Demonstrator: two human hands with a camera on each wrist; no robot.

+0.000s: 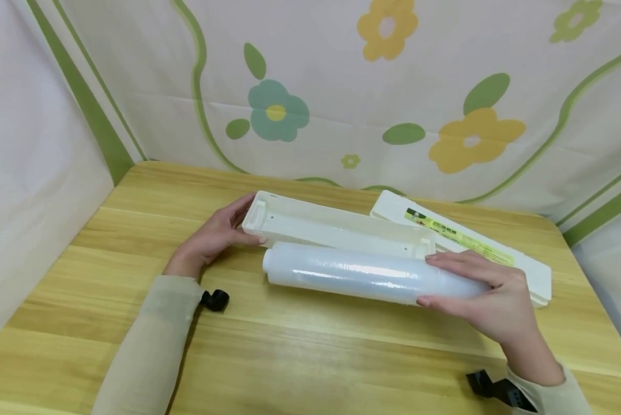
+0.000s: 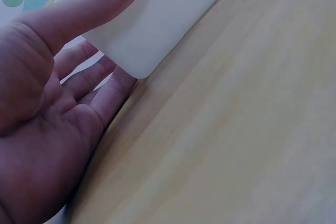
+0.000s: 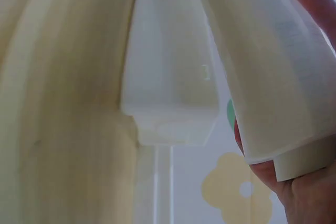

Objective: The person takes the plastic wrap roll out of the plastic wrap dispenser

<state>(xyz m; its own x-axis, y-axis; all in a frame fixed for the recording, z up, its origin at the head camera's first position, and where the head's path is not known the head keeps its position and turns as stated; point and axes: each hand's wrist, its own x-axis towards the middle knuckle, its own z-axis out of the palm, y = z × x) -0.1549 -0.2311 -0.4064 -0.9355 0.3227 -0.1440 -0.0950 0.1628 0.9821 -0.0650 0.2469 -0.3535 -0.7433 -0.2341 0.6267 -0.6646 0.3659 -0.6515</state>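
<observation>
A roll of clear plastic wrap point(image 1: 346, 271) is in my right hand point(image 1: 497, 297), which grips its right end between thumb and fingers. The roll hangs just in front of a long white open box point(image 1: 320, 223), above the table. My left hand point(image 1: 211, 237) holds the left end of that box, thumb on the front wall and fingers round the end. In the left wrist view the thumb lies over the box's corner point(image 2: 142, 35). The right wrist view shows the roll's core end point(image 3: 302, 158) near the palm, apart from the box point(image 3: 168, 72).
A white lid point(image 1: 533, 276) with a green and yellow label point(image 1: 458, 236) lies slanted behind the box's right end. The wooden table point(image 1: 289, 357) meets a flowered curtain point(image 1: 331, 138) at the back. Black clips point(image 1: 215, 300) sit at both wrists.
</observation>
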